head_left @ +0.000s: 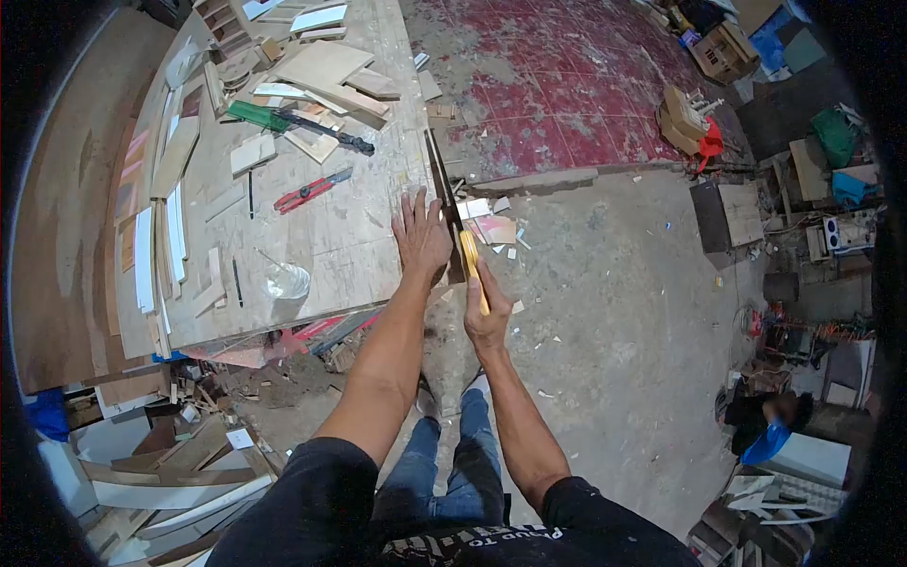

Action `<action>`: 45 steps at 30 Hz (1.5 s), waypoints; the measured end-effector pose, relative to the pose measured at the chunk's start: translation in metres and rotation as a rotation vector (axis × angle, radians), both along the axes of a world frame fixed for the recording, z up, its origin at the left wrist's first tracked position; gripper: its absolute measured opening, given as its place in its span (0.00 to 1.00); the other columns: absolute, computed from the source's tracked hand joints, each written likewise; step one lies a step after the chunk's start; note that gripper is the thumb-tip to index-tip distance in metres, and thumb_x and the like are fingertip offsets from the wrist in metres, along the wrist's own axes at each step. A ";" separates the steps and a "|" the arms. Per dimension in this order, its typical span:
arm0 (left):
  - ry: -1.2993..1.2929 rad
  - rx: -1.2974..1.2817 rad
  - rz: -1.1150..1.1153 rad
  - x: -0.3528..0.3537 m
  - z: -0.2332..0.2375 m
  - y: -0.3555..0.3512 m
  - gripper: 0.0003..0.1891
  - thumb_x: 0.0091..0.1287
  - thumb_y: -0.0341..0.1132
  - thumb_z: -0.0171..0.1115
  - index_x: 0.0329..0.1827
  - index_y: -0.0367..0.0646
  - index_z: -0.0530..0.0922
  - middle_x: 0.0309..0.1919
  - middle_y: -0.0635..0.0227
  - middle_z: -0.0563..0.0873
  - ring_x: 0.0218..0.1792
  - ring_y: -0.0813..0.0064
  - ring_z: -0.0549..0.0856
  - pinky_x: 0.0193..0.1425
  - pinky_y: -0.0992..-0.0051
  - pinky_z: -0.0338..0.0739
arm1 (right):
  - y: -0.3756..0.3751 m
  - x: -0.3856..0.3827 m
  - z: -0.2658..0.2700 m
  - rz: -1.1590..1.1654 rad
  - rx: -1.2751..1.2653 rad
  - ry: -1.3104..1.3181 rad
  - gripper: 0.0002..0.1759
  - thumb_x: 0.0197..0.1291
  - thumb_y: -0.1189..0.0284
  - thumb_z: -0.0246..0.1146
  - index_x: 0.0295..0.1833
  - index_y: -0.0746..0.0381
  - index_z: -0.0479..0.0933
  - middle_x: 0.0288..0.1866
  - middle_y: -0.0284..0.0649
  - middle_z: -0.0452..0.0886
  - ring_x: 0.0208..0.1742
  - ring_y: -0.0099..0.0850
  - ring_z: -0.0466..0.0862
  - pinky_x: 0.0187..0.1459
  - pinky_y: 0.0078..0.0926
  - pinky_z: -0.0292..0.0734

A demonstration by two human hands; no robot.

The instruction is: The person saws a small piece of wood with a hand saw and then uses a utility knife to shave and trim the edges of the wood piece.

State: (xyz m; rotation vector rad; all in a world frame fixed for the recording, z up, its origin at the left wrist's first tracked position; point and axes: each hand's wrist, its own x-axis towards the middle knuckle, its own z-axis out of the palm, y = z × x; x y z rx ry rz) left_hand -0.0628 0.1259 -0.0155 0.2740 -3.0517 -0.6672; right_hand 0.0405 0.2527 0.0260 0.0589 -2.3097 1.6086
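My right hand [488,307] is wrapped round the yellow handle of a hand saw [470,255]. The saw's dark blade points away from me along the right edge of the wooden workbench [350,274]. My left hand [421,231] lies at that edge, just left of the blade, with its fingers spread. Whether a workpiece lies under the left palm cannot be made out. On the bench, left of my hands, are a red cutter [312,189] and a green-handled tool [260,115].
Wood offcuts [326,71] and a clear cup [287,282] are on the bench. Scraps [496,230] litter the floor right of it. Cardboard boxes [682,118] stand at the upper right. Another person [767,416] is at the lower right. Wood pieces [179,472] are piled lower left.
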 end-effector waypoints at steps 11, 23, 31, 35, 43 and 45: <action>-0.015 0.014 0.033 -0.006 -0.007 -0.001 0.21 0.74 0.43 0.50 0.69 0.54 0.71 0.80 0.64 0.56 0.81 0.53 0.45 0.78 0.39 0.42 | 0.035 0.078 -0.004 0.059 0.036 -0.131 0.22 0.66 0.77 0.59 0.64 0.72 0.75 0.54 0.60 0.83 0.50 0.44 0.88 0.50 0.33 0.82; -0.007 0.007 0.012 -0.006 -0.009 -0.002 0.20 0.74 0.42 0.49 0.68 0.54 0.71 0.79 0.60 0.56 0.81 0.50 0.46 0.78 0.38 0.41 | 0.026 0.060 0.012 0.120 -0.047 -0.268 0.25 0.68 0.72 0.59 0.66 0.74 0.72 0.56 0.61 0.82 0.59 0.46 0.84 0.60 0.35 0.76; 0.017 -0.005 -0.004 -0.005 -0.008 -0.001 0.21 0.73 0.41 0.49 0.69 0.51 0.70 0.79 0.59 0.57 0.80 0.48 0.46 0.76 0.36 0.43 | 0.020 0.031 -0.009 0.059 0.054 0.053 0.26 0.66 0.74 0.60 0.68 0.70 0.72 0.40 0.58 0.85 0.27 0.43 0.85 0.33 0.33 0.79; 0.019 0.021 -0.005 -0.005 -0.009 -0.002 0.22 0.73 0.43 0.50 0.69 0.51 0.70 0.79 0.60 0.56 0.80 0.48 0.47 0.76 0.36 0.43 | 0.037 0.091 -0.013 0.088 -0.010 -0.109 0.23 0.68 0.75 0.58 0.66 0.72 0.73 0.57 0.60 0.82 0.53 0.44 0.87 0.51 0.30 0.79; -0.026 0.040 0.036 -0.005 0.002 0.001 0.23 0.72 0.40 0.51 0.70 0.52 0.70 0.80 0.63 0.55 0.81 0.52 0.44 0.79 0.40 0.40 | 0.032 0.053 0.003 0.117 -0.041 -0.233 0.23 0.68 0.74 0.57 0.65 0.74 0.73 0.57 0.60 0.82 0.54 0.43 0.86 0.55 0.32 0.79; -0.023 0.036 0.039 -0.009 0.003 -0.003 0.23 0.72 0.40 0.52 0.69 0.52 0.70 0.80 0.63 0.55 0.81 0.52 0.45 0.78 0.40 0.41 | 0.041 0.086 -0.010 0.066 0.067 0.064 0.22 0.67 0.76 0.58 0.64 0.73 0.74 0.51 0.63 0.83 0.43 0.42 0.90 0.40 0.35 0.82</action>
